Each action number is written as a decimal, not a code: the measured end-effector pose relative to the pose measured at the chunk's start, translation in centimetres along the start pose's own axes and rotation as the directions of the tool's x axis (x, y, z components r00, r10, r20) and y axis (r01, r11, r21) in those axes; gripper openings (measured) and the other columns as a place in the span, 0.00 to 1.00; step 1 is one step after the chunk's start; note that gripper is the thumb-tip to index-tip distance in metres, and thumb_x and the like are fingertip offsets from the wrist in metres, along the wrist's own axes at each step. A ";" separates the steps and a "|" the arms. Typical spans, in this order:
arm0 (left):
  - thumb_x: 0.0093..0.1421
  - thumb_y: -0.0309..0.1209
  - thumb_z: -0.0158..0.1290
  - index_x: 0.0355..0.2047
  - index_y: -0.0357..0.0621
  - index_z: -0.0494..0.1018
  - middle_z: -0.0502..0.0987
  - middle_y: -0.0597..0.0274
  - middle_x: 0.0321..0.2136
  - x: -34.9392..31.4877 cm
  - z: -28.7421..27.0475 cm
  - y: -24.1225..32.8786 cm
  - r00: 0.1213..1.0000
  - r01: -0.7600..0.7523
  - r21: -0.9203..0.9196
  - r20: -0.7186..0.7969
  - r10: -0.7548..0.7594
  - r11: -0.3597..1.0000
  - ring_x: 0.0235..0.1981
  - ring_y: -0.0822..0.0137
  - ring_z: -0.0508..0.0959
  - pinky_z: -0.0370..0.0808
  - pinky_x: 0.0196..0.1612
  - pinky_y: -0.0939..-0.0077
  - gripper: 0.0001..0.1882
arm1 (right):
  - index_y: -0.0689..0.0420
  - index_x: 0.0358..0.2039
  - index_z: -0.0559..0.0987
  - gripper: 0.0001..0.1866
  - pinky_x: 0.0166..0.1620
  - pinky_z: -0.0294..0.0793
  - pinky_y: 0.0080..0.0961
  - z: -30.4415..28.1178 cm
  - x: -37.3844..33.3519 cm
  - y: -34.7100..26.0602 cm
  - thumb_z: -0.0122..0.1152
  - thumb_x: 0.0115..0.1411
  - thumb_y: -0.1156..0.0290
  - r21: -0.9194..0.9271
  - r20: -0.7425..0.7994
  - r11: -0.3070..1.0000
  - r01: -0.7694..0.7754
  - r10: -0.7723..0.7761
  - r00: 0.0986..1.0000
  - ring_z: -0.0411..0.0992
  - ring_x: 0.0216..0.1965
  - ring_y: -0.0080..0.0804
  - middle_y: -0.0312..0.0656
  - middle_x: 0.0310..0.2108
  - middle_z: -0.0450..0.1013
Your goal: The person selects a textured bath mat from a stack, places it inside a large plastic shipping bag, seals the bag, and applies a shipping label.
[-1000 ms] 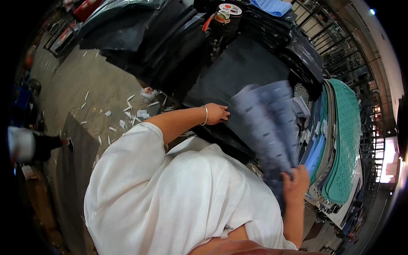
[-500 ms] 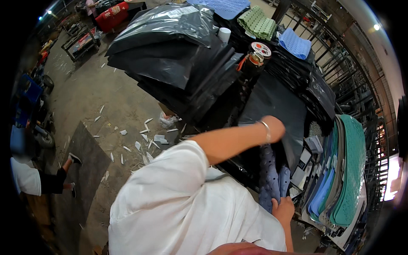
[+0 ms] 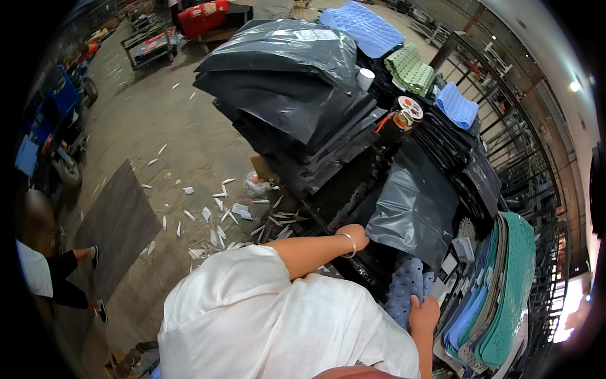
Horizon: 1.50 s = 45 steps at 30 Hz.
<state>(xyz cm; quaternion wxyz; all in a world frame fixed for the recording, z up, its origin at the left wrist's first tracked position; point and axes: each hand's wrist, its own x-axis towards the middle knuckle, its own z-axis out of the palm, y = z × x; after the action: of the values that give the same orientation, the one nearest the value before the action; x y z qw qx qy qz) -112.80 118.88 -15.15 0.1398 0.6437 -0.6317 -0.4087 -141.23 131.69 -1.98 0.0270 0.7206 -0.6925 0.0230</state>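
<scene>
Pointing its long axis toward the black bag (image 3: 413,205): blue mat (image 3: 403,287).

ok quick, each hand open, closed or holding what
Left hand: at the edge of the black bag, fingers hidden; grip cannot be told.
Right hand: closed, holding the bumpy blue mat.

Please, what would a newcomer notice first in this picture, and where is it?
Probably the big pile of black bags at the upper middle, then the green mats at the right. Lower down, the right hand grips a blue-grey bumpy mat, while the left hand is at the edge of a black plastic sheet. White scraps litter the floor left of centre.
</scene>
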 end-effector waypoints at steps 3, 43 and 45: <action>0.52 0.40 0.55 0.29 0.47 0.82 0.82 0.52 0.31 1.5 1.6 4.0 0.807 -0.589 0.599 0.405 0.429 0.543 0.34 0.53 0.81 0.78 0.37 0.59 0.12 | 0.66 0.26 0.78 0.21 0.40 0.70 0.47 0.5 2.4 0.7 0.63 0.54 0.56 -0.009 -0.007 1.000 0.015 -0.015 1.000 0.72 0.35 0.59 0.58 0.29 0.74; 0.60 0.40 0.52 0.26 0.33 0.78 0.77 0.40 0.24 -4.9 7.2 9.7 0.943 -0.325 0.032 0.090 0.321 0.945 0.28 0.42 0.77 0.73 0.35 0.55 0.19 | 0.69 0.34 0.78 0.20 0.48 0.71 0.45 -5.5 12.3 5.0 0.59 0.54 0.60 0.303 0.025 0.951 -0.062 0.057 0.998 0.72 0.42 0.62 0.63 0.38 0.75; 0.59 0.40 0.53 0.28 0.34 0.78 0.77 0.40 0.24 -3.0 6.8 5.7 0.970 -0.243 -0.213 -0.055 0.237 0.946 0.28 0.43 0.78 0.74 0.35 0.56 0.18 | 0.68 0.42 0.75 0.24 0.50 0.70 0.43 -6.6 11.5 3.4 0.60 0.56 0.58 0.450 0.014 0.891 -0.059 0.059 0.998 0.72 0.46 0.59 0.62 0.43 0.74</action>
<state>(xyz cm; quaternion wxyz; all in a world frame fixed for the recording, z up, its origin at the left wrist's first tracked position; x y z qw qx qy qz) -121.15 123.02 -14.37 0.2673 0.5488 -0.6545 -0.4461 -144.16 120.54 5.46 -0.1411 0.6860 -0.6897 0.1836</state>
